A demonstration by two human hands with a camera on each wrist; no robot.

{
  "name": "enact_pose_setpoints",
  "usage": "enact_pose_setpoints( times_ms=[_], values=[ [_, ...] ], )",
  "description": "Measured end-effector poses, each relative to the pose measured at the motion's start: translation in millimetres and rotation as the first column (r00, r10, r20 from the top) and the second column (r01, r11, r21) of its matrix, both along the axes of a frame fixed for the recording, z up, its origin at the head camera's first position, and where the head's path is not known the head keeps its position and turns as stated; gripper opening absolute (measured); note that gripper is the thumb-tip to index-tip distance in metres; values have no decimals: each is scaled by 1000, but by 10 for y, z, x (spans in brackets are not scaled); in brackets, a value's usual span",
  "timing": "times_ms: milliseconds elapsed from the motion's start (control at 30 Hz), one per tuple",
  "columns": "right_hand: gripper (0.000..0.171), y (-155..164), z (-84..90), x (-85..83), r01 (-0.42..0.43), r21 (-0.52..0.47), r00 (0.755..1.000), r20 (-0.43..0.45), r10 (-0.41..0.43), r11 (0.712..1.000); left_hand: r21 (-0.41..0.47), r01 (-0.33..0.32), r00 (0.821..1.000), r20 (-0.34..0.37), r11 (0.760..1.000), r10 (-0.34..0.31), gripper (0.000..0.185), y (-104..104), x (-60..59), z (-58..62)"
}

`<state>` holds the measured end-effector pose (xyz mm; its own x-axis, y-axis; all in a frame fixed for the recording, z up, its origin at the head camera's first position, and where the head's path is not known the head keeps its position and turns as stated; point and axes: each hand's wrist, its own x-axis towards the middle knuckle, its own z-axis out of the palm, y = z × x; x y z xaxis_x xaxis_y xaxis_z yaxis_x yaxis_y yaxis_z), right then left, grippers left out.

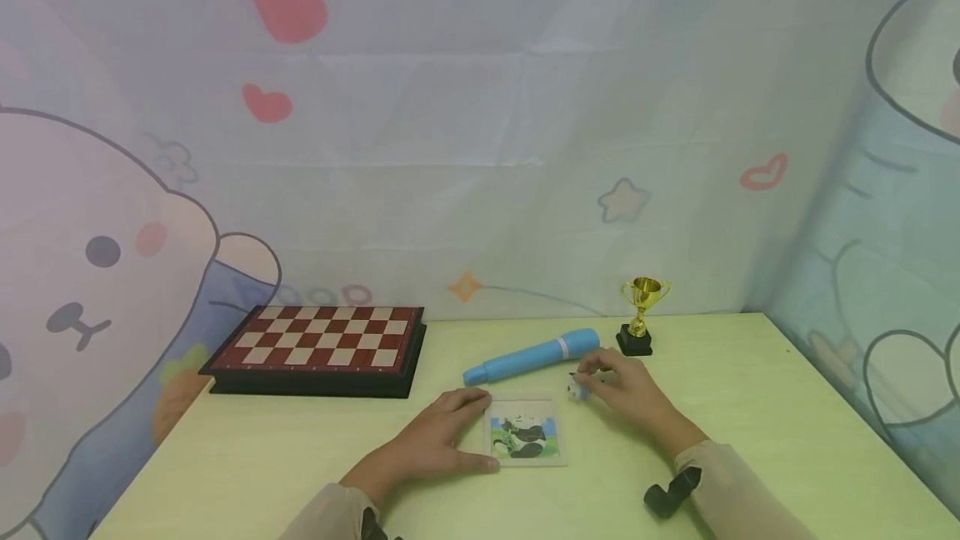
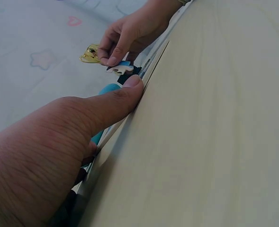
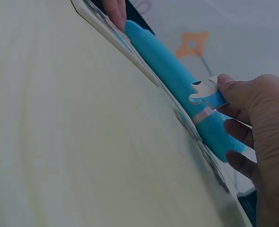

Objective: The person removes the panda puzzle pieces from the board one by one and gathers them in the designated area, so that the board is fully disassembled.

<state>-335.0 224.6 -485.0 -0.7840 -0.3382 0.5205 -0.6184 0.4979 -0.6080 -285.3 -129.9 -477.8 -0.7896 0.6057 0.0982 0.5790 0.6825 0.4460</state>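
Observation:
A square jigsaw puzzle with a panda picture [image 1: 525,438] lies on the table in a pale frame. My left hand [image 1: 431,440] rests at its left side, thumb extended to the near corner and fingers reaching the far corner. Between thumb and fingertips my right hand [image 1: 618,390] pinches a small jigsaw piece [image 3: 209,94], white and blue with a bit of black, held up to the right of the frame. The top of the picture shows a pale area. Under the right hand, flat loose pieces [image 3: 189,125] lie on the table in the right wrist view.
A light blue tube with a white band [image 1: 525,358] lies just behind the puzzle. Farther right stands a gold trophy cup [image 1: 642,298] on a black base. A red and white chessboard box [image 1: 322,340] sits at the back left. A printed cloth [image 1: 487,148] hangs behind the table.

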Motion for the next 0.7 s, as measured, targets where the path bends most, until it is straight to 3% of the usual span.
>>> enact_pose_setpoints(
  times_ms=[133, 233, 333, 700],
  values=[
    [7, 281, -14, -33, 44, -7, 997, 57, -43, 999, 3, 2, 1000, 1, 1000, -2, 101, 1, 0, -4],
    [5, 511, -24, -38, 125, 23, 985, 119, -126, 992, 5, -1, 1000, 1, 1000, 1, 101, 1, -1, -14],
    [5, 706, -57, -53, 170, 79, 976, 126, -179, 982, 6, -7, 1000, 3, 1000, 7, 100, 0, 0, -25],
    [7, 854, -96, -113, 146, 189, 981, 102, -167, 971, 10, -8, 1000, 4, 1000, 8, 99, -2, 8, 5]
  ],
)
